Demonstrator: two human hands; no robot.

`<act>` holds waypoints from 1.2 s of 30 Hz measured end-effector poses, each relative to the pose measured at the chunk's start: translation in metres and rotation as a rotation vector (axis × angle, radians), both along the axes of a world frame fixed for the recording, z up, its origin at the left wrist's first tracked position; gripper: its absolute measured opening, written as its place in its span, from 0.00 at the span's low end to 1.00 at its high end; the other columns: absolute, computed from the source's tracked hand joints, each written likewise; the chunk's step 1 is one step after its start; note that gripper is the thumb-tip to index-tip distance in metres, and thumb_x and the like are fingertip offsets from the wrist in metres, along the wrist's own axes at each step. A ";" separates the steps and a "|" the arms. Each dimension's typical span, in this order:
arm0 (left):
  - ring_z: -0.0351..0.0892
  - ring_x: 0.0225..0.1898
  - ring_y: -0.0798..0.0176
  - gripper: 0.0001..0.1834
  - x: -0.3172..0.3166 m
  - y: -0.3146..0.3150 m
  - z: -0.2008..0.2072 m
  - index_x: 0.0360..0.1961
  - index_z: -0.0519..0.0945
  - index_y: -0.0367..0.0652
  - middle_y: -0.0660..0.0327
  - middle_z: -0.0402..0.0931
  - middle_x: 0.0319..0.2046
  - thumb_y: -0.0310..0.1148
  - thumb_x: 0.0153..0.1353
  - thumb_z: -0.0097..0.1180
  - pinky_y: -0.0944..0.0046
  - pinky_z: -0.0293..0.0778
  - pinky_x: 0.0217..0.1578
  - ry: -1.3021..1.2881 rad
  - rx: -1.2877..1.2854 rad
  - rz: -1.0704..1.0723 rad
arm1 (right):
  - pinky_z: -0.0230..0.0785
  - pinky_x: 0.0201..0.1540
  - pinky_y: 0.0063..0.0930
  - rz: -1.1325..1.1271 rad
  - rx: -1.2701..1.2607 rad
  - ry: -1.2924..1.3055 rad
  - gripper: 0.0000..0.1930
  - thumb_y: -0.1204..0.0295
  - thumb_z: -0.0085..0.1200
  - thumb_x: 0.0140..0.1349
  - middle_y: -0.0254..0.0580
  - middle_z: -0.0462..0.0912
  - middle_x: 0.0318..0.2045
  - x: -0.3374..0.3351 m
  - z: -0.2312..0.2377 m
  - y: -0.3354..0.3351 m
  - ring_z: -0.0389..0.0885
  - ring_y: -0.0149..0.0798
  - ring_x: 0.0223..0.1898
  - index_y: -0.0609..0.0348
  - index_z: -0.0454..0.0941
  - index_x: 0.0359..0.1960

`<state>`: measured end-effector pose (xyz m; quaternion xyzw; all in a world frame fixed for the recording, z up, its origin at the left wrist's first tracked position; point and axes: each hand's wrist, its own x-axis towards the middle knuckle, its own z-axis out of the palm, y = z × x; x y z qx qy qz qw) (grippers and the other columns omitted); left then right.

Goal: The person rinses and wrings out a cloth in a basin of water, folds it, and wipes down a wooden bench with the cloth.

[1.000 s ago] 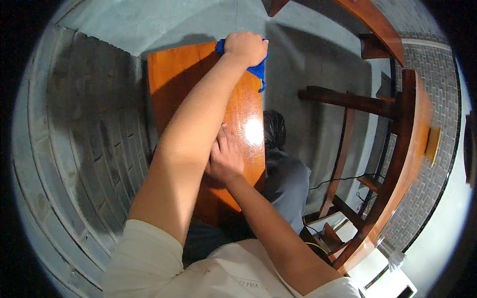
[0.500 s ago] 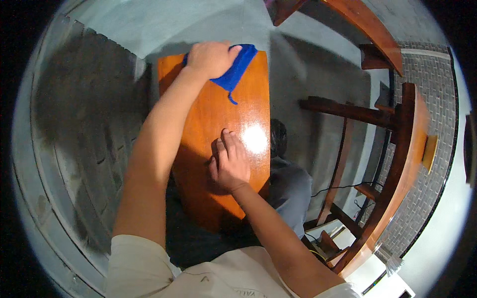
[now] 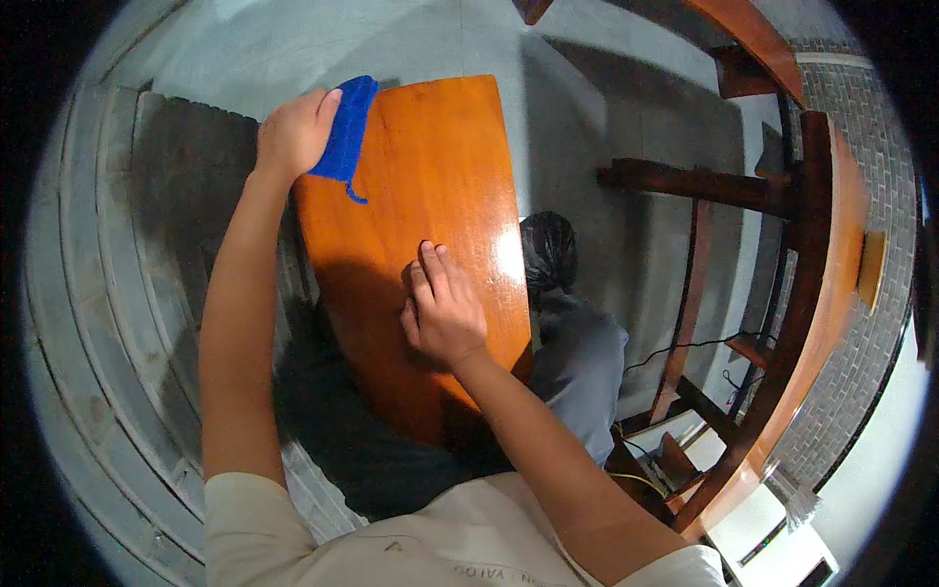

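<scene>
A long, glossy orange-brown wooden board [image 3: 430, 147] stretches away in front of my body, its near end by my lap. At its far left edge my left hand [image 3: 293, 137] is closed on a blue cloth [image 3: 347, 132], which hangs partly over the wood with a small loop dangling from its corner. My fingertips on the cloth's far side are hidden. Flat on the middle of the board rests my right hand [image 3: 447, 308], fingers stretched forward and holding nothing. A bright glare spot shows on the wood to the right of it.
Grey planks [image 3: 196, 166] lie along the left. To the right stands a dark reddish wooden frame [image 3: 694, 186] with a curved top, and a black cable [image 3: 675, 347] runs near it. My bent knee [image 3: 582, 362] is beside the board's right edge.
My left hand has moved left with the blue cloth, from the board's far end to its left edge. The right hand stays flat on the board. The view has shifted slightly.
</scene>
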<state>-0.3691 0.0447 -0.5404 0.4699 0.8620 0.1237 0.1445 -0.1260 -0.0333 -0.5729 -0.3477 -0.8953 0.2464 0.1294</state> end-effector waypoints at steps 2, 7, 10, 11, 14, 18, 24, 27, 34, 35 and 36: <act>0.69 0.36 0.42 0.23 -0.002 -0.003 0.003 0.28 0.72 0.41 0.47 0.72 0.32 0.48 0.60 0.32 0.50 0.65 0.36 -0.026 0.005 0.036 | 0.56 0.55 0.37 -0.003 -0.004 0.010 0.22 0.66 0.48 0.46 0.51 0.64 0.53 -0.002 0.002 -0.002 0.62 0.48 0.55 0.63 0.68 0.44; 0.68 0.38 0.40 0.22 -0.002 -0.007 0.009 0.32 0.73 0.42 0.47 0.72 0.34 0.48 0.60 0.31 0.50 0.64 0.37 -0.072 0.084 0.153 | 0.57 0.55 0.37 -0.018 0.009 0.056 0.22 0.66 0.47 0.46 0.51 0.62 0.53 -0.004 -0.005 -0.005 0.62 0.48 0.55 0.63 0.68 0.44; 0.69 0.38 0.40 0.23 -0.001 -0.004 0.006 0.33 0.74 0.42 0.47 0.72 0.33 0.48 0.60 0.30 0.49 0.65 0.38 0.013 0.026 0.170 | 0.57 0.55 0.36 -0.016 -0.002 0.057 0.22 0.66 0.47 0.47 0.50 0.61 0.54 -0.006 -0.004 -0.006 0.60 0.48 0.55 0.63 0.67 0.44; 0.69 0.38 0.40 0.23 0.000 -0.003 0.005 0.33 0.74 0.42 0.47 0.72 0.33 0.48 0.60 0.30 0.49 0.65 0.38 0.043 0.006 0.160 | 0.57 0.55 0.36 -0.018 -0.009 0.054 0.22 0.66 0.47 0.47 0.50 0.60 0.55 -0.006 -0.005 -0.007 0.60 0.47 0.55 0.63 0.67 0.44; 0.70 0.38 0.41 0.25 0.002 0.006 0.005 0.33 0.75 0.42 0.47 0.73 0.33 0.48 0.61 0.28 0.49 0.65 0.39 0.089 -0.058 0.162 | 0.56 0.56 0.36 -0.003 -0.002 0.047 0.22 0.65 0.47 0.47 0.50 0.59 0.55 -0.008 -0.006 -0.006 0.58 0.46 0.56 0.64 0.67 0.45; 0.71 0.38 0.42 0.26 0.007 0.018 0.003 0.33 0.76 0.42 0.47 0.73 0.34 0.48 0.61 0.26 0.50 0.66 0.40 0.143 -0.133 0.131 | 0.51 0.58 0.35 0.028 0.020 0.022 0.23 0.64 0.46 0.48 0.50 0.58 0.55 -0.010 -0.006 -0.004 0.56 0.45 0.57 0.65 0.66 0.45; 0.73 0.38 0.43 0.29 0.034 0.046 0.006 0.34 0.77 0.40 0.49 0.74 0.36 0.47 0.61 0.23 0.50 0.66 0.42 0.155 -0.284 0.111 | 0.46 0.60 0.35 0.044 0.011 -0.003 0.26 0.63 0.46 0.48 0.51 0.57 0.56 -0.009 -0.008 -0.003 0.54 0.46 0.58 0.65 0.64 0.48; 0.72 0.39 0.44 0.30 0.042 0.056 0.000 0.36 0.77 0.41 0.49 0.74 0.37 0.47 0.61 0.21 0.51 0.65 0.45 0.175 -0.218 -0.020 | 0.45 0.60 0.34 0.066 0.000 0.004 0.26 0.63 0.47 0.48 0.52 0.56 0.56 -0.012 -0.009 -0.006 0.54 0.47 0.58 0.66 0.64 0.48; 0.71 0.43 0.47 0.31 0.063 0.082 -0.010 0.38 0.77 0.42 0.50 0.73 0.41 0.47 0.62 0.18 0.53 0.62 0.49 0.131 -0.245 -0.033 | 0.43 0.61 0.34 0.073 0.005 -0.017 0.27 0.62 0.46 0.48 0.52 0.55 0.57 -0.013 -0.008 -0.009 0.52 0.46 0.59 0.65 0.63 0.49; 0.71 0.43 0.48 0.31 0.065 0.085 -0.012 0.38 0.77 0.42 0.50 0.73 0.41 0.47 0.62 0.18 0.53 0.62 0.49 0.140 -0.237 -0.042 | 0.43 0.61 0.34 0.069 0.005 -0.016 0.27 0.62 0.46 0.48 0.51 0.55 0.57 -0.013 -0.007 -0.010 0.51 0.46 0.59 0.65 0.63 0.49; 0.71 0.43 0.48 0.31 0.068 0.089 -0.014 0.38 0.77 0.42 0.51 0.73 0.41 0.47 0.62 0.18 0.53 0.63 0.49 0.150 -0.225 -0.049 | 0.43 0.61 0.34 0.068 0.009 -0.013 0.27 0.62 0.46 0.48 0.51 0.55 0.57 -0.014 -0.008 -0.009 0.51 0.46 0.59 0.65 0.63 0.49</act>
